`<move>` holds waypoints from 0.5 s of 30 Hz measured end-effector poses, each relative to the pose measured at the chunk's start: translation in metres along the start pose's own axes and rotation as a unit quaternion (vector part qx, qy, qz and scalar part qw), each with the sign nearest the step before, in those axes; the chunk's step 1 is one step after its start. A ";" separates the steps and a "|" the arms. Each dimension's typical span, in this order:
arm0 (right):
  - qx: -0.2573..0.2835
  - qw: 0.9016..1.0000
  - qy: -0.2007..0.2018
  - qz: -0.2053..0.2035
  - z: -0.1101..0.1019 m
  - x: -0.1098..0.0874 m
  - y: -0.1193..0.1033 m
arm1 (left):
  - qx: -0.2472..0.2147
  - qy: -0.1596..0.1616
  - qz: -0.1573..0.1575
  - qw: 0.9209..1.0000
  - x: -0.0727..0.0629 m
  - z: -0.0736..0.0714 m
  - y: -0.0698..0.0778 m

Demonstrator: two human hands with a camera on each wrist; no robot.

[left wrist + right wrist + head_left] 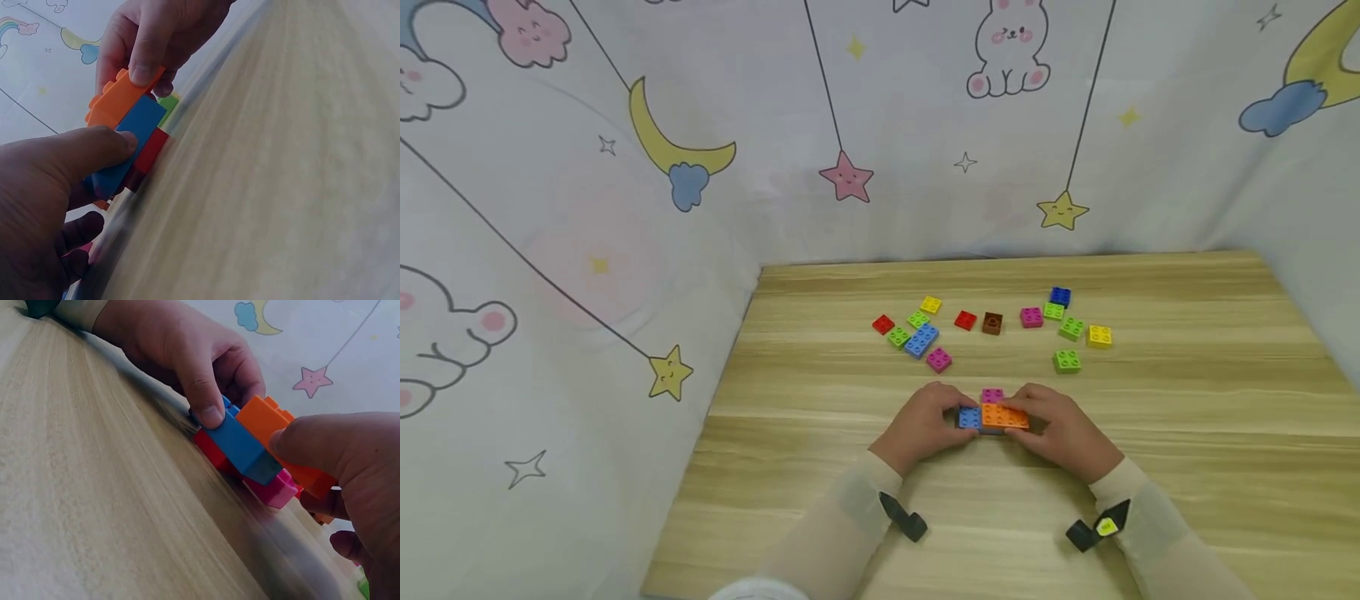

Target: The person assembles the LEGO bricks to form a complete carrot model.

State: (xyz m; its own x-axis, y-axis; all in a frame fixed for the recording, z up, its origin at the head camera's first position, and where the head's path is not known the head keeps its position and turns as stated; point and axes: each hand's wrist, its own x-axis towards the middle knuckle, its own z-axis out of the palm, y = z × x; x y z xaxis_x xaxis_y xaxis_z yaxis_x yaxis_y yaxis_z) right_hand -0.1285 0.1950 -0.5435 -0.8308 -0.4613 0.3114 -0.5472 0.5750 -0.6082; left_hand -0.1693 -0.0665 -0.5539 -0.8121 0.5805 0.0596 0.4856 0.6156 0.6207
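In front of me, my left hand (917, 427) pinches a long blue toy brick (969, 417) by its left end, thumb on the near side. My right hand (1066, 429) grips a long orange brick (1005, 415) between thumb and fingers. The orange brick lies over the blue one, offset to the right, leaving blue studs bare at the left. A red brick (214, 450) is under the blue one in the right wrist view. Behind them shows a magenta brick (992, 395); whether it is joined to them I cannot tell.
Loose bricks lie farther back on the wooden table (820, 375). At the left are a light blue brick (922, 341) and a magenta brick (938, 360); a brown brick (992, 323) lies mid-table. Green bricks (1067, 361) and a yellow brick (1100, 336) are at the right. A printed curtain (910, 217) hangs behind.
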 end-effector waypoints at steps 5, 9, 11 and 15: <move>0.011 1.000 0.010 0.013 0.001 -0.001 0.001 | -0.003 0.008 0.007 1.000 0.000 0.002 -0.001; 0.012 1.000 0.006 0.023 0.001 -0.001 0.002 | -0.044 0.053 0.003 0.998 -0.002 -0.001 -0.002; 0.012 1.000 0.005 0.025 0.001 -0.001 0.003 | -0.065 0.086 -0.015 0.994 -0.002 -0.004 -0.003; 0.012 1.000 0.005 0.026 0.001 -0.001 0.004 | -0.065 0.170 -0.031 0.983 0.008 -0.013 -0.015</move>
State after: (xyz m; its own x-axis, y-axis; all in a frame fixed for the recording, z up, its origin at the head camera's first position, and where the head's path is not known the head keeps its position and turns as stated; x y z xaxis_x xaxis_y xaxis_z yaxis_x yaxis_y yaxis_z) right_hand -0.1295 0.1967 -0.5470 -0.8594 -0.4240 0.2858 -0.5004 0.5823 -0.6408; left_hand -0.1871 -0.0784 -0.5522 -0.9109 0.3190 0.2619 0.4039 0.5586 0.7245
